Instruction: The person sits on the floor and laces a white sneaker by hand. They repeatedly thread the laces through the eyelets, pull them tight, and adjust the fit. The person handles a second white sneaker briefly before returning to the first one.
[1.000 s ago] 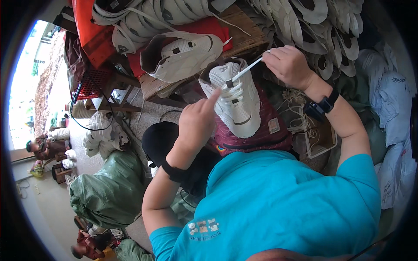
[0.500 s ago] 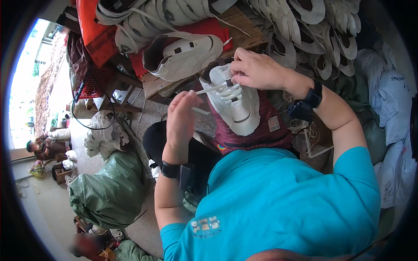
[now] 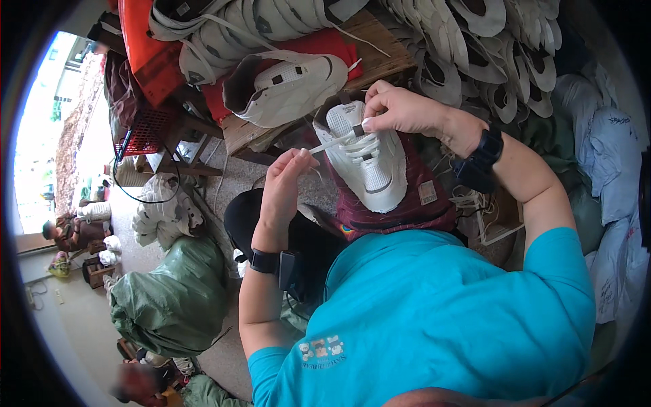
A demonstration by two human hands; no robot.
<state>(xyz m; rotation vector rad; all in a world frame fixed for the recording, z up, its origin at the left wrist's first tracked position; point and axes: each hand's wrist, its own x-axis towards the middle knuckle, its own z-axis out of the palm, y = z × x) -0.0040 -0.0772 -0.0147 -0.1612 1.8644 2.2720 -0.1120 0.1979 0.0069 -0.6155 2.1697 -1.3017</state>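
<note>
The right hand (image 3: 400, 108) has its fingertips pinched on the upper lacing of a white lace-up shoe upper with grey trim (image 3: 366, 159), near the tongue. The left hand (image 3: 288, 183) holds its fingers drawn together around the free end of a flat white shoelace (image 3: 329, 144), which runs taut from there across to the eyelets under the right hand; how firmly it is gripped is hard to tell from this angle. The shoe upper lies toe toward the person on a dark red cloth pad (image 3: 413, 203) over the lap. Just beyond it, a second white shoe upper (image 3: 288, 88) rests on a worn wooden bench (image 3: 237, 136), beside a red cloth (image 3: 325, 41). A large pile of white shoe uppers (image 3: 488, 47) fills the space behind. To the person's left, a bulging green sack (image 3: 169, 298) sits on the floor.
</note>
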